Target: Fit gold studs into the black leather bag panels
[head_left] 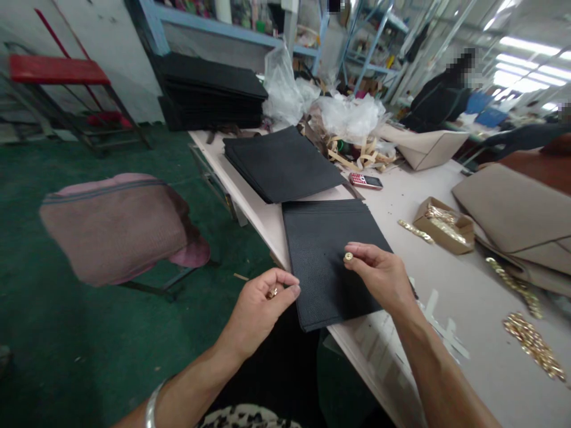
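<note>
My right hand [379, 270] pinches a small round gold metal piece [348, 257] between thumb and fingertips, above a stack of black leather-like sheets [330, 238]. To its left, my left hand [267, 297] is curled over the table's front edge, beside the stack's near left corner. A small gold piece [272, 293] shows inside its fingers, whose tips are pressed together. Another fanned pile of black sheets [285, 163] lies just behind the first stack.
On the right are an open cardboard box [444, 226] of gold pieces, gold chains [533, 345] and beige bags [513, 208]. A red phone [366, 181] and plastic bags [348, 116] lie farther back. A covered stool [120, 229] stands left. A person [439, 98] is in the background.
</note>
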Motion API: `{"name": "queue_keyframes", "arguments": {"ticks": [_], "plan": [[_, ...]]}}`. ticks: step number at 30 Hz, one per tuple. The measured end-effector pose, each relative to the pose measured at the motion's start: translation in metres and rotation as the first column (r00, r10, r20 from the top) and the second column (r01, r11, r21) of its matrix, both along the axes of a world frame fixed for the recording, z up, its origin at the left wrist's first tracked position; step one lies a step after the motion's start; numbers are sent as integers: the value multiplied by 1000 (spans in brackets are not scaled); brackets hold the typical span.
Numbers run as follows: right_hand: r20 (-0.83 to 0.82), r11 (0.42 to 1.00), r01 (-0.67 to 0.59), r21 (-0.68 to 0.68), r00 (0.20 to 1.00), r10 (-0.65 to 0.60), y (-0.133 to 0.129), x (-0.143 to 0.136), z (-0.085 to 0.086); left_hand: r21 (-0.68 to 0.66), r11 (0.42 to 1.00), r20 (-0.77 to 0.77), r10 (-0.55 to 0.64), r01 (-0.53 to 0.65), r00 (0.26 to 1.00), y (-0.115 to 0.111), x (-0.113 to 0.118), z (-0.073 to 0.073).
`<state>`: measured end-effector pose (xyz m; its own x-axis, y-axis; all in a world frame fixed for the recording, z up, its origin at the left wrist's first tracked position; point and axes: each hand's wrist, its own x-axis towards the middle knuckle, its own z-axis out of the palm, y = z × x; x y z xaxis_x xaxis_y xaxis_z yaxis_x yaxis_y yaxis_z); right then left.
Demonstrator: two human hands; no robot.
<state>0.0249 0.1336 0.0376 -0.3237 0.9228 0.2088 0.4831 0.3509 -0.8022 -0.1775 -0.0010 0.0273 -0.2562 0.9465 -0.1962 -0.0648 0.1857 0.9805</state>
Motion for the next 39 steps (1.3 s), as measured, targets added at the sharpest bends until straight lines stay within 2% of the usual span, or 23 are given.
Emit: {"name": "queue_keyframes", "arguments": {"ticks": [3,6,9,12,14,17,19,21,23,27,31,34,37,39], "plan": [[209,950,-89,298,978,26,5,-4,-5,-14,999,38,30,-29,999,-1,1,-11],[318,919,-184,348,946,69,0,-4,-10,-41,997,85,75,-72,994,-1,6,-18],[306,928,-183,326,949,80,-9,4,-11,-65,992,103,114,-108,988,-6,11,-16],[251,956,-124,265,966,56,-23,12,-2,7,993,9,122,-122,992,-14,15,-2],[212,967,-73,244,977,20,-37,13,9,29,999,-8,44,-44,999,-17,20,9],[160,960,-91,263,986,49,-60,5,25,-22,990,111,-138,141,984,-13,30,20],[120,949,-117,292,989,85,-73,-1,31,-39,965,137,-251,258,958,-8,37,21],[94,938,-139,318,989,115,-82,-5,33,-46,932,100,-353,359,930,-5,41,18],[94,925,-180,336,983,157,-85,-6,33,-51,909,66,-410,413,910,-5,43,16],[100,913,-249,322,968,229,-85,-1,29,-32,901,58,-430,432,901,-8,43,12],[38,964,-138,226,990,133,-84,4,25,30,925,183,-378,379,908,-6,44,10],[24,979,-88,184,996,85,-84,5,22,50,940,275,-337,336,900,-1,47,11],[-3,992,-84,89,996,85,-77,9,16,45,951,291,-306,306,907,4,49,12],[-61,999,-41,-12,997,40,-68,14,11,18,964,269,-259,264,927,7,48,12]]}}
